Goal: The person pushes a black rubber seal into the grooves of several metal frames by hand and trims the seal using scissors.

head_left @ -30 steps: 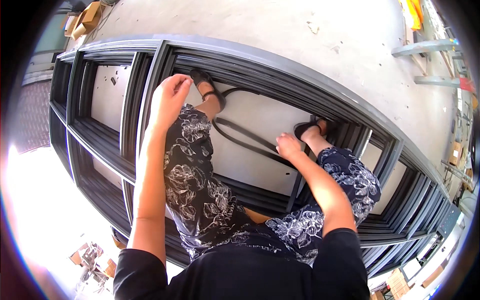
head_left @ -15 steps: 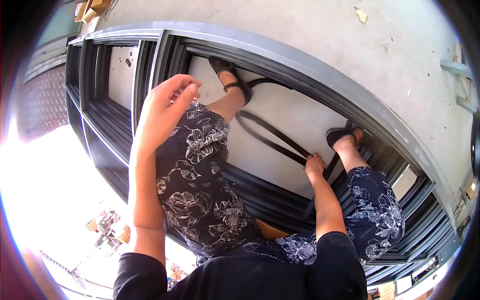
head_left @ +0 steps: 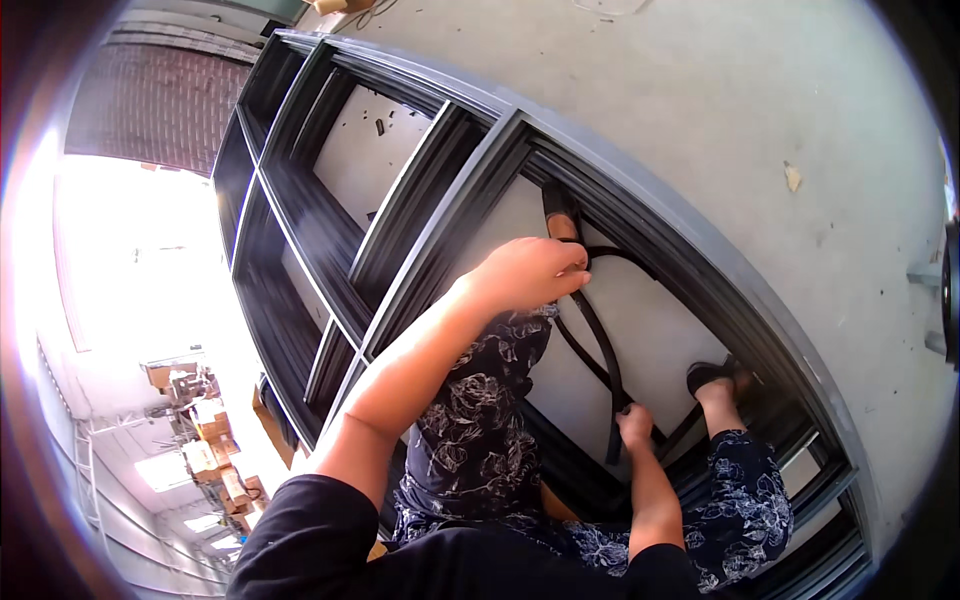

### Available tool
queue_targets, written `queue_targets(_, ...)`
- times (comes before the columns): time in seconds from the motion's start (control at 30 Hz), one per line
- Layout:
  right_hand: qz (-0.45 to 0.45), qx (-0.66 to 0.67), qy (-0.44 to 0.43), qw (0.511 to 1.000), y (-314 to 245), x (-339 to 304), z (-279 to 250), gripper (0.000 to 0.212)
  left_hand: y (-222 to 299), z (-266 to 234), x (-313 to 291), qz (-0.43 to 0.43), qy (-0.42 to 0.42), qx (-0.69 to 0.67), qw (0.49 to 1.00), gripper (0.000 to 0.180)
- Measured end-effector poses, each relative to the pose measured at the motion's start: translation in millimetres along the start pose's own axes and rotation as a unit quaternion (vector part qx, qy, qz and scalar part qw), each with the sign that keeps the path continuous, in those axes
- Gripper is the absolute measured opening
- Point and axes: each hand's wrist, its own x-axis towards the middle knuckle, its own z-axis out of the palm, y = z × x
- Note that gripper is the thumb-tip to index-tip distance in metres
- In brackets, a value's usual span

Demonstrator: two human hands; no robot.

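Observation:
My right hand (head_left: 633, 425) is closed around a black flexible strip (head_left: 604, 345), low inside an opening of the large dark metal frame (head_left: 625, 165). The strip looks like a rubber seal; it bends into a narrow loop that rises from that hand, and a short end hangs below. Over the loop's upper end, beside my foot, my left hand (head_left: 535, 272) has its fingers curled in toward the thumb. What lies between those fingers is hidden, and I cannot tell whether they touch the strip. Another black curved piece (head_left: 622, 258) runs from near my foot to the frame's inner edge.
Both my feet stand inside the frame opening, between stacked dark profiles. Crossbars (head_left: 440, 245) divide the frame to the left. Small dark bits (head_left: 380, 127) lie on the floor within another opening. Cardboard boxes (head_left: 212, 420) are at the lower left; a pale scrap (head_left: 793, 177) lies on the floor at right.
My left hand has moved right and down, from the air over my knee to the strip's loop. The strip's loop has shifted and now hangs below my right hand too. The view has turned left.

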Motion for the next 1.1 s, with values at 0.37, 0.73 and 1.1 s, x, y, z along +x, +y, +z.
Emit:
queue_targets(0.37,0.136,-0.001,-0.017,0.991,-33.3,5.1,-36.4,0.037,-8.4,12.0,1.4,-0.018,0.023,0.007,1.0,0.031)
queue_targets(0.73,0.069,-0.087,-0.125,0.986,-49.2,24.2,5.3,0.034,-20.5,1.5,-15.0,-0.066,0.062,0.015,0.996,0.032)
queue_targets(1.1,-0.139,-0.076,0.003,0.987,-86.3,75.3,25.7,0.045,3.4,-21.1,1.2,-0.076,0.035,-0.069,0.994,0.034)
